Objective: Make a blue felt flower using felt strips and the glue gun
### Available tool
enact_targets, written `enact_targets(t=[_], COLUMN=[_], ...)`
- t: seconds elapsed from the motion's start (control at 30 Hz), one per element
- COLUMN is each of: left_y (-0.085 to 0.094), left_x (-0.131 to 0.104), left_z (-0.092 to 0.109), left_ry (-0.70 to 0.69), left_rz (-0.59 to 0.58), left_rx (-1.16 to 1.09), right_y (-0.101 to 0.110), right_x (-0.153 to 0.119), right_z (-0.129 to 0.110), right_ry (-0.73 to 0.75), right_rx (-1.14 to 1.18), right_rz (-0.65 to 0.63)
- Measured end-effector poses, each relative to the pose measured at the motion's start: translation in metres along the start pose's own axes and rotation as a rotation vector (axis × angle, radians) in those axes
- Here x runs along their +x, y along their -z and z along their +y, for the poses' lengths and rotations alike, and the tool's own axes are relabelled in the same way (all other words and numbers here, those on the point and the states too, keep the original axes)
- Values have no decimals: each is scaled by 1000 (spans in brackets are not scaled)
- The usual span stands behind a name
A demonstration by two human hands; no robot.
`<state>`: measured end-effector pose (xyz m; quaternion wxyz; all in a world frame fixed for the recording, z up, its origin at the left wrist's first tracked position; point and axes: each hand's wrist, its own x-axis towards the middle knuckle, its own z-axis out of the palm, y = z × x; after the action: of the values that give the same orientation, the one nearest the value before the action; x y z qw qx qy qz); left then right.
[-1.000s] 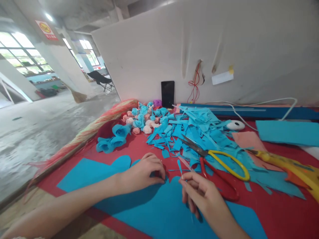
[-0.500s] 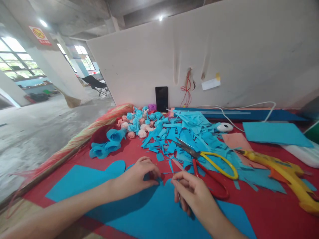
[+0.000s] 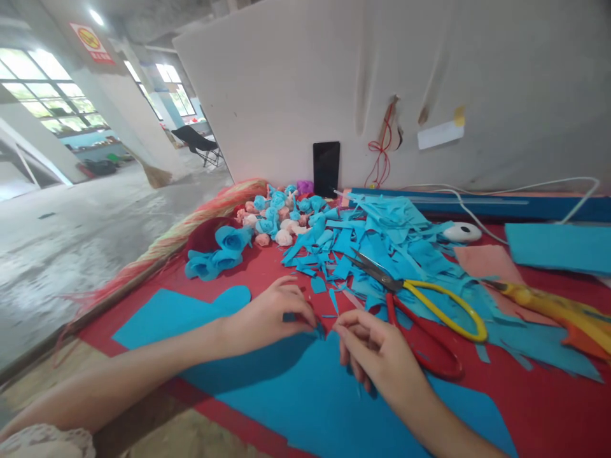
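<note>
My left hand [image 3: 274,313] is closed in a pinch on a small blue paper piece [image 3: 319,331], above large blue paper sheets [image 3: 310,401]. Close beside it on the right, my right hand [image 3: 375,350] has thumb and forefinger pressed together. What those fingertips hold is too small to make out; a thin pale end shows below the curled fingers. Scissors with one yellow and one red handle [image 3: 394,285] lie spread just beyond my right hand. A heap of blue paper scraps [image 3: 363,235] lies behind both hands.
Blue paper flowers [image 3: 229,245] and small pink and blue roses [image 3: 274,219] sit at the back left. A yellow glue gun [image 3: 558,308] lies at right, near a folded blue stack [image 3: 558,247]. A black phone [image 3: 326,168] leans on the white partition [image 3: 286,95].
The view has shifted, so the table things appear farther right and slightly higher. Both hands keep almost the same pinched pose, close together over the blue sheets.
</note>
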<state>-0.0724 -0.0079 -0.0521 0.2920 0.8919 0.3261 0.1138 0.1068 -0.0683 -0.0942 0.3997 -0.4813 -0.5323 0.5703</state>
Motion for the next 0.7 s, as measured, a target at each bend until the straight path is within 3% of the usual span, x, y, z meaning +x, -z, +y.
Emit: enact_targets(t=[0.2,0.37,0.53,0.7], left_y=[8,25,44,50], left_x=[0,4,22,36], left_z=[4,20,49,69], left_ry=[144,182,84,-111], left_rz=[73,140,187,234], left_rx=[-157,-300,-387,-447], right_y=[0,7,15,26], right_x=[1,-7,-18,-20], right_z=[-6,-38,-74,-75], right_ry=[16,69,104,300], right_rx=[42,30,-8,-68], right_rz=[15,57,182,194])
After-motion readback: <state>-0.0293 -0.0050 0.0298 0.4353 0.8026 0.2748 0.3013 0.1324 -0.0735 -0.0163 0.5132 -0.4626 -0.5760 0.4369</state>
